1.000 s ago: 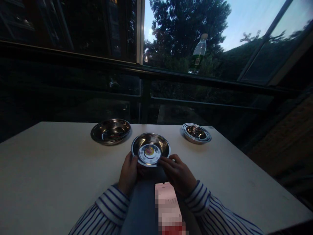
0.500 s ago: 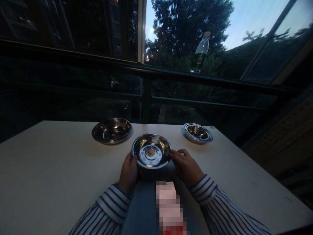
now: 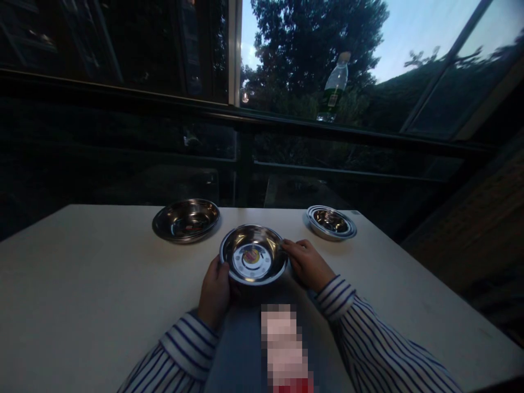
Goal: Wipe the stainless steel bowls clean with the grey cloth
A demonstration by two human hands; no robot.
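Note:
A shiny stainless steel bowl (image 3: 254,275) is held near the table's front, tilted so that its inside faces me. On its bottom is a round sticker with a yellow and red centre. My left hand (image 3: 215,292) grips the left rim, thumb on top and the other fingers mostly hidden underneath. At the right rim, my right hand (image 3: 309,266) is closed, its fingertips pinching the edge. Both wrists wear blue-and-white striped sleeves.
A wider steel basin (image 3: 184,237) sits at the back left of the white table (image 3: 102,284). Nested steel bowls (image 3: 333,236) stand at the back right. Beyond the table, a plastic bottle (image 3: 334,90) stands on the window rail. A pixelated pink object (image 3: 284,344) lies between my forearms.
My right hand has slid up and slightly away from me along the bowl's right rim. The left hand keeps its hold, and the bowl has barely shifted.

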